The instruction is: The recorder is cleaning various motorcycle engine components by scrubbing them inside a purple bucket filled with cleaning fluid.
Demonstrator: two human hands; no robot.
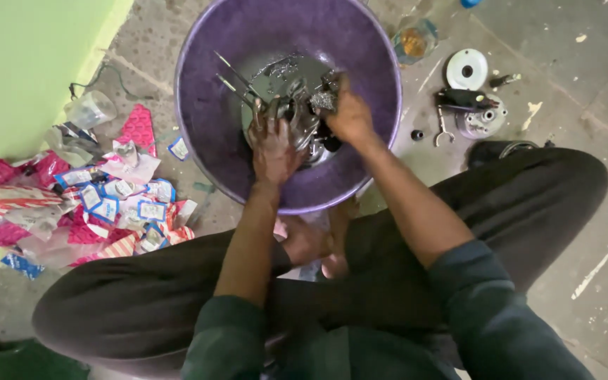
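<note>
View from the head camera, looking down. A person squatted on a stained concrete floor [585, 232], knees in dark trousers spread to either side, over a large purple basin [205, 84] that filled the far centre of the scene. In its bottom lay a cluster of grey metal parts [297, 116], wet and oily in look, with two thin rods [237, 79] sticking out to the far left. The left hand [272, 144] lay spread over the near left of the cluster, fingers curled onto a part but not visibly clamped; the right hand [350, 116] was closed around a small grey piece at the cluster's right edge. The parts would probably feel heavy, stiff and slippery, best gripped around their thicker bodies rather than by the thin rods. Left of the basin, against a green wall [29, 77], lay a heap of torn pink, white and blue wrappers [100, 204]. To the right, on the floor, sat a white disc [466, 69], a dark tool [462, 98] and a small round housing [483, 121].
</note>
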